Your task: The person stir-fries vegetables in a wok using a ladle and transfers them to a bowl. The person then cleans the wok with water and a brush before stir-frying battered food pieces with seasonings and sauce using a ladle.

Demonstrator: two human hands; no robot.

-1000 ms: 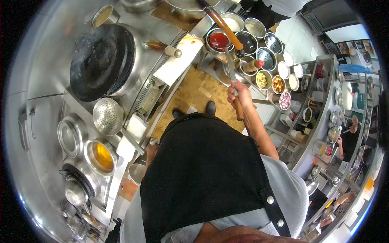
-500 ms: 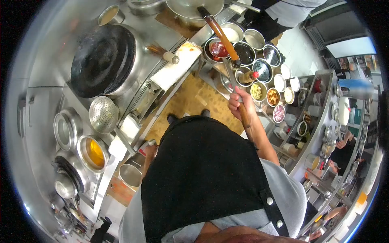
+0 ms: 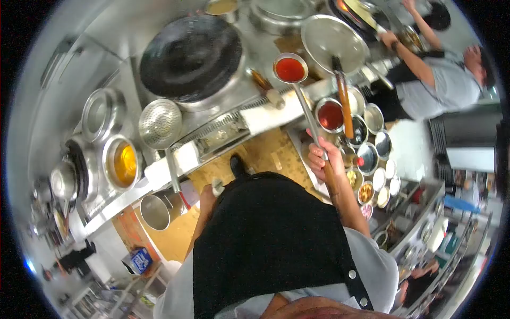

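My right hand (image 3: 326, 159) is closed round the handle of a long ladle (image 3: 290, 69). Red sauce fills the ladle's bowl, which is over the counter edge, right of a black wok (image 3: 191, 57). Below and right of it stands a pot of red sauce (image 3: 330, 115) among several seasoning containers. At my left side, my left hand (image 3: 208, 196) is closed on a pale cloth (image 3: 218, 186). Near that hand lies the handle of a perforated skimmer (image 3: 160, 124), its bowl resting beside the wok.
A pot with yellow liquid (image 3: 125, 162) stands at the left. A large strainer (image 3: 334, 45) with a wooden handle juts over the sauce pots. A co-worker (image 3: 441, 80) works at the upper right. A metal bucket (image 3: 155, 211) is below the counter.
The ladle has come away from the red sauce pot with sauce in it and moved left toward the wok. The view has turned, and the co-worker now shows more fully.
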